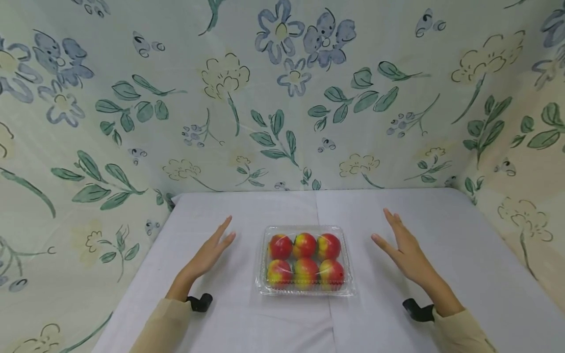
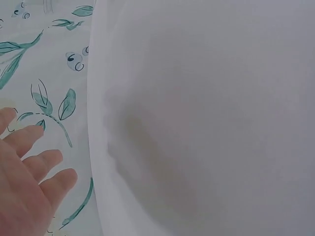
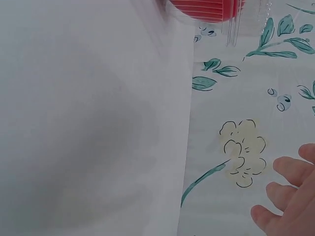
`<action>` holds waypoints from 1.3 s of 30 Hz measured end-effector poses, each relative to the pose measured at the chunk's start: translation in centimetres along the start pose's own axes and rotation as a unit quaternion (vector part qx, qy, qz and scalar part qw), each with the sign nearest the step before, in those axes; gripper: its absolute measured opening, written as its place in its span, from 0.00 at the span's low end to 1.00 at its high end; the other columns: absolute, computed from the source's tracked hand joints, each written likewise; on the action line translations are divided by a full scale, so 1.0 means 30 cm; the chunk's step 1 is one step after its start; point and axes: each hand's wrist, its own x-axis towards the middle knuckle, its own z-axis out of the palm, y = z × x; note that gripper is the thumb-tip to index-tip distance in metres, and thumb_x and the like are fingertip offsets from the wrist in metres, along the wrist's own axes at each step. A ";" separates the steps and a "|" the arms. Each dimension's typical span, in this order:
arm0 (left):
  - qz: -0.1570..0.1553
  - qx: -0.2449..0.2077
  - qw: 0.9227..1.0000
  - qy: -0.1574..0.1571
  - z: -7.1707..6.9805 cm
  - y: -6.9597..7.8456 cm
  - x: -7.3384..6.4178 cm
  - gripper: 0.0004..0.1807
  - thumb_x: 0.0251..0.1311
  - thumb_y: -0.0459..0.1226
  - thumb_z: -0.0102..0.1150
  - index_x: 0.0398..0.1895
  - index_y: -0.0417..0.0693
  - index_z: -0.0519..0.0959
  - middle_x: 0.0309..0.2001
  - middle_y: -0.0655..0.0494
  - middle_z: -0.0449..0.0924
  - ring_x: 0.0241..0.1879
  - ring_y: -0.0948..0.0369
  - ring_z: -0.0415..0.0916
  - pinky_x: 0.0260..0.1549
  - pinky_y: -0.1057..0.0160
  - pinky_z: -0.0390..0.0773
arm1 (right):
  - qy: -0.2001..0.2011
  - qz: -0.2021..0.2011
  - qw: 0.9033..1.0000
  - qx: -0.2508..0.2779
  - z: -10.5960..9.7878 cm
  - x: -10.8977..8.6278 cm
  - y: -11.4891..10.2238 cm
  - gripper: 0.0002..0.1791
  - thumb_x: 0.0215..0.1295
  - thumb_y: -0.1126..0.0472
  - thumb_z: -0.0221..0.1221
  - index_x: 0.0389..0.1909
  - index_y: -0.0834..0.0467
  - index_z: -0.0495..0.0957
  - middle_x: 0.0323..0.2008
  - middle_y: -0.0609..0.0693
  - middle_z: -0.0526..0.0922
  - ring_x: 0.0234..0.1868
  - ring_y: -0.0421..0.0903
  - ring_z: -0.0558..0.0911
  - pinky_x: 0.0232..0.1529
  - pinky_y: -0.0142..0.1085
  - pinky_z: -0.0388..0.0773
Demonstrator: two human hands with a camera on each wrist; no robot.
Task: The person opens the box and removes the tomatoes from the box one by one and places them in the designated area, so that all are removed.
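Observation:
A clear plastic clamshell box (image 1: 304,295) sits on the white-covered table, its lid down over several red-and-yellow apples (image 1: 305,245) in two rows. To the left of the box my left hand (image 1: 207,256) hovers with straight fingers, touching nothing. On the other side, my right hand (image 1: 407,252) is held up with fingers extended and thumb apart, also away from the box. The left wrist view shows the spread fingers of the left hand (image 2: 29,177). A corner of the box with a red apple (image 3: 206,9) shows at the top of the right wrist view, with the right hand (image 3: 293,196) low at its right.
The white tablecloth (image 1: 238,323) has creases near the front. Behind and at both sides hangs a floral curtain (image 1: 282,122) with leaves and blue flowers. A black wrist camera mount (image 1: 200,302) is on the left wrist, another mount (image 1: 417,310) on the right.

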 end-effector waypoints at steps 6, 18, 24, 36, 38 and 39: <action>0.005 -0.027 1.000 -0.008 0.018 0.009 -0.019 0.37 0.76 0.58 0.38 0.81 0.61 0.44 0.80 0.49 0.39 0.77 0.44 0.36 0.69 0.31 0.40 | 0.000 -0.006 1.000 0.015 0.014 -0.002 -0.012 0.46 0.73 0.46 0.56 0.80 0.55 0.41 0.78 0.63 0.42 0.77 0.64 0.39 0.65 0.74 0.43; 0.014 -0.049 0.999 -0.009 0.036 0.027 -0.038 0.37 0.76 0.56 0.39 0.81 0.58 0.44 0.80 0.51 0.40 0.77 0.46 0.37 0.70 0.35 0.42 | -0.013 -0.021 0.999 0.037 0.038 -0.023 -0.061 0.47 0.70 0.49 0.60 0.81 0.44 0.42 0.79 0.58 0.41 0.77 0.65 0.42 0.59 0.78 0.49; 0.029 -0.073 0.997 -0.010 0.046 0.064 -0.059 0.36 0.77 0.52 0.40 0.81 0.50 0.45 0.79 0.47 0.41 0.77 0.45 0.36 0.71 0.35 0.42 | -0.011 -0.048 0.998 0.030 0.060 -0.032 -0.083 0.49 0.68 0.50 0.62 0.81 0.43 0.41 0.79 0.57 0.42 0.76 0.64 0.45 0.60 0.77 0.52; 0.046 -0.109 0.993 -0.008 0.104 0.036 -0.061 0.35 0.76 0.53 0.42 0.81 0.55 0.49 0.79 0.53 0.46 0.77 0.48 0.42 0.70 0.35 0.44 | -0.002 -0.146 0.989 -0.021 0.101 -0.047 -0.140 0.53 0.63 0.51 0.68 0.81 0.46 0.44 0.79 0.52 0.47 0.77 0.57 0.49 0.65 0.69 0.57; 0.037 -0.113 0.993 -0.012 0.110 0.038 -0.068 0.36 0.76 0.55 0.42 0.81 0.57 0.48 0.79 0.55 0.46 0.77 0.49 0.42 0.70 0.34 0.45 | 0.000 -0.157 0.987 -0.029 0.109 -0.050 -0.150 0.53 0.63 0.51 0.68 0.81 0.47 0.44 0.79 0.51 0.48 0.77 0.56 0.50 0.65 0.68 0.58; 0.031 -0.114 0.993 -0.014 0.113 0.039 -0.071 0.36 0.75 0.55 0.42 0.81 0.57 0.48 0.79 0.55 0.46 0.77 0.50 0.42 0.69 0.34 0.46 | 0.001 -0.162 0.986 -0.034 0.114 -0.052 -0.156 0.53 0.62 0.51 0.68 0.80 0.47 0.44 0.79 0.51 0.48 0.77 0.56 0.50 0.65 0.67 0.58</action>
